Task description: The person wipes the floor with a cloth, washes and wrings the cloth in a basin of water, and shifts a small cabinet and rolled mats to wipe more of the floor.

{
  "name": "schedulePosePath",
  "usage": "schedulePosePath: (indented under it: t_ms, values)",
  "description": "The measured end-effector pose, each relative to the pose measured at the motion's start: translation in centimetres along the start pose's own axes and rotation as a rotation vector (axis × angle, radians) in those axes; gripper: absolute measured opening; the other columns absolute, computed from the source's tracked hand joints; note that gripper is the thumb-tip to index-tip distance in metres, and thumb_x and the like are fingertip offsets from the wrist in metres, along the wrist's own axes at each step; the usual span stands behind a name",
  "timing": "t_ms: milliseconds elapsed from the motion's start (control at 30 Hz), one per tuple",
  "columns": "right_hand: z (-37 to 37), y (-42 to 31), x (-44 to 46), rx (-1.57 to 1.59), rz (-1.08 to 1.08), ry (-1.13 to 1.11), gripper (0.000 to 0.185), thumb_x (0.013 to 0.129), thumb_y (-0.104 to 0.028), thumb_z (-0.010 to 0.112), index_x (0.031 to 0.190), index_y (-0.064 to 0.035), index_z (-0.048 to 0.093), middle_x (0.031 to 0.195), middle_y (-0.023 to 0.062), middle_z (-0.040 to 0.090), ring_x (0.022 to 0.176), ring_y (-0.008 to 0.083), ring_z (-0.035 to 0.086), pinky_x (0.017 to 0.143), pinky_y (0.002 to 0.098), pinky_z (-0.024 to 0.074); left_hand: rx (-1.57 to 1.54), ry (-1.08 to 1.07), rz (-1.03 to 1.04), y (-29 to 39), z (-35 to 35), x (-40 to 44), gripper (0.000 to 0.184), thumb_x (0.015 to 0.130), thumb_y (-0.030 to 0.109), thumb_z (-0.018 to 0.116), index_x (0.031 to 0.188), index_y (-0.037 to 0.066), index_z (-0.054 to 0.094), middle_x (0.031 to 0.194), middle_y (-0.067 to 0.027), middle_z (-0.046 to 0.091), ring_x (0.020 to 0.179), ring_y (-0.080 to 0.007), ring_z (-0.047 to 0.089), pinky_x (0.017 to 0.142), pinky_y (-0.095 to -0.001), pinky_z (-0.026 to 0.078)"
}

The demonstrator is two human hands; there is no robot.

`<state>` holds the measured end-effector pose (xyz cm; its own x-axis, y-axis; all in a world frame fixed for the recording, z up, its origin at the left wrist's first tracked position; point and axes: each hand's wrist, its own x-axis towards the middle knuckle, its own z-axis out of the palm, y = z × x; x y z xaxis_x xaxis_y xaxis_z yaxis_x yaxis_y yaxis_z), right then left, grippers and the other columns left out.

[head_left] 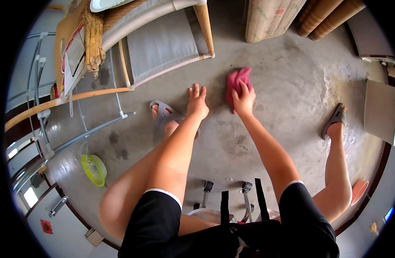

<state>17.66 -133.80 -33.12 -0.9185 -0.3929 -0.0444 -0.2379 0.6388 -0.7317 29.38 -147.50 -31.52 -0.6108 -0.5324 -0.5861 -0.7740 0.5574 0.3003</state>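
Observation:
A crumpled dark pink cloth (232, 86) lies against the grey concrete floor (223, 142) ahead of me. My right hand (244, 99) grips its near right side, thumb and fingers closed on the fabric. To the left, my left hand (198, 102) is held out over the floor with its fingers apart and nothing in them. Below that hand, my foot in a grey sandal (165, 114) rests on the floor. Another sandal (333, 121) is on my other foot at the far right.
At upper left stands a bamboo-framed chair (163, 47) with grey fabric, a straw bundle (93, 41) beside it. A metal rack (83, 137) and a lime-green basin (94, 170) are at left. Rolled mats (270, 19) stand ahead; castors (247, 186) are beneath me.

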Motion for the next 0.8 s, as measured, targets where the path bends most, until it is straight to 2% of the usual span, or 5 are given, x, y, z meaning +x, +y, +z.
schedulePosePath:
  t_ms: [100,200,567,700,800]
  values:
    - [5.3,-5.1,2.7,-0.242,-0.022,-0.037,0.046,0.074,-0.025,0.065,0.118,-0.0189,0.058,0.120,0.0154,0.047,0.112,0.0385,0.040,0.093,0.0482,0.0389,-0.106,0.029,0.024,-0.5,-0.9,0.7,0.072,0.070,-0.008,0.044,0.138,0.017,0.040,0.152,-0.0099,0.018,0.139,-0.0308,0.018,0.110,-0.0336,0.029]
    - [8.1,-7.8,1.9,-0.268,-0.218,-0.456,0.033,0.077,-0.021,0.060,0.110,-0.0209,0.060,0.116,0.0109,0.049,0.111,0.0358,0.041,0.094,0.0497,0.0370,-0.318,0.403,-0.068,-4.1,-1.6,2.4,0.045,0.075,0.005,0.049,0.119,0.011,0.056,0.099,-0.0216,0.064,0.096,-0.0392,0.060,0.084,-0.0446,0.047]
    - [-9.3,6.6,-19.3,-0.140,-0.837,-1.007,0.009,0.064,-0.018,0.062,0.072,-0.0176,0.066,0.102,0.0010,0.057,0.101,0.0229,0.048,0.084,0.0429,0.0403,0.123,0.122,-0.264,-3.9,-3.7,-0.7,0.071,0.080,0.040,0.061,0.140,0.013,0.036,0.150,-0.0132,0.021,0.133,-0.0324,0.027,0.103,-0.0438,0.037]
    - [-12.7,9.3,-14.3,-0.104,-0.531,-0.629,0.013,0.064,-0.009,0.060,0.072,-0.0171,0.066,0.090,0.0077,0.060,0.095,0.0298,0.054,0.089,0.0488,0.0396,0.087,0.079,-0.258,-4.4,-3.4,-0.2,0.078,0.080,0.042,0.059,0.144,0.010,0.026,0.150,-0.0164,0.018,0.136,-0.0292,0.025,0.109,-0.0422,0.030]
    - [-12.8,9.5,-5.2,-0.314,-0.380,-0.214,0.040,0.072,-0.003,0.056,0.110,-0.0151,0.061,0.110,0.0135,0.057,0.111,0.0351,0.047,0.094,0.0520,0.0376,0.140,0.263,-0.122,-3.5,-0.5,-0.9,0.060,0.078,0.026,0.061,0.132,0.004,0.044,0.142,-0.0225,0.033,0.132,-0.0336,0.032,0.110,-0.0372,0.028]
